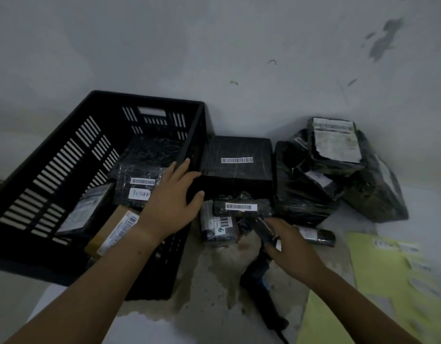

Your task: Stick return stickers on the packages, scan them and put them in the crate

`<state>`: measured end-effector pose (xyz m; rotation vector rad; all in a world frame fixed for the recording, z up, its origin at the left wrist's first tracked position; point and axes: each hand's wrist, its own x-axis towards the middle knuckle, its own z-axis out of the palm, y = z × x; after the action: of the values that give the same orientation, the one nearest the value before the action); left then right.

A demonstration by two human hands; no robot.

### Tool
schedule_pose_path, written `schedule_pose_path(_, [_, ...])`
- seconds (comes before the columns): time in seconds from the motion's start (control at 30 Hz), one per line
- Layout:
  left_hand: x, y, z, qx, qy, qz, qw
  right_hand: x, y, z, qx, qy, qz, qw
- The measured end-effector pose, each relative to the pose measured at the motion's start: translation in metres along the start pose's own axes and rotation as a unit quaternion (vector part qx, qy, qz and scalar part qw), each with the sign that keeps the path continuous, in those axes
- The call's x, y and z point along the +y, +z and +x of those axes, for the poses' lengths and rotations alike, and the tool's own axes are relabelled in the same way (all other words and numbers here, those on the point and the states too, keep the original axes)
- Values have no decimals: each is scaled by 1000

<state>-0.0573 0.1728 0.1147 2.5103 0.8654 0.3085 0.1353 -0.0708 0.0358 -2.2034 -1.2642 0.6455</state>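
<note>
- A small black-wrapped package (240, 207) with a barcode strip lies on the stained surface (214, 281), just right of the crate (53, 175).
- Behind it stands a black box (236, 157). To its right is a pile of wrapped packages (336, 155).
- The right hand (292, 247) has its fingers curled round the top of the dark scanner (258, 276), though this part is blurred.
- The left hand (172, 202) is spread flat, fingers apart, over the crate's right wall.
- Inside the crate lies a package marked RETURN (140, 184), beside a brown parcel (112, 234).
- A yellow sticker sheet (378, 274) lies at the far right.
</note>
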Motion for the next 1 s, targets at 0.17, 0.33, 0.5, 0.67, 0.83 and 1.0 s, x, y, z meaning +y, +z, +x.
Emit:
schedule_pose_path(0.17, [2,-1,0,3,-2,-9,1000,-5,14,54,66,-52,-142,986])
schedule_pose_path(0.33, [4,-1,0,1,-5,2,1000,-4,24,87,96,-81,-269,955])
schedule_pose_path(0.5, [5,-2,0,-5,-6,14,1000,-13,20,86,102,-73,-285,950])
schedule_pose_path(0.67, [4,2,0,15,37,59,997,-24,2,55,133,-65,-236,960])
schedule_pose_path(0.83, [2,3,-2,38,105,70,991,-46,-18,17,208,-70,-183,958])
schedule_pose_path(1.0, [8,-4,-8,0,167,29,986,-65,-32,-5,229,-84,-127,962])
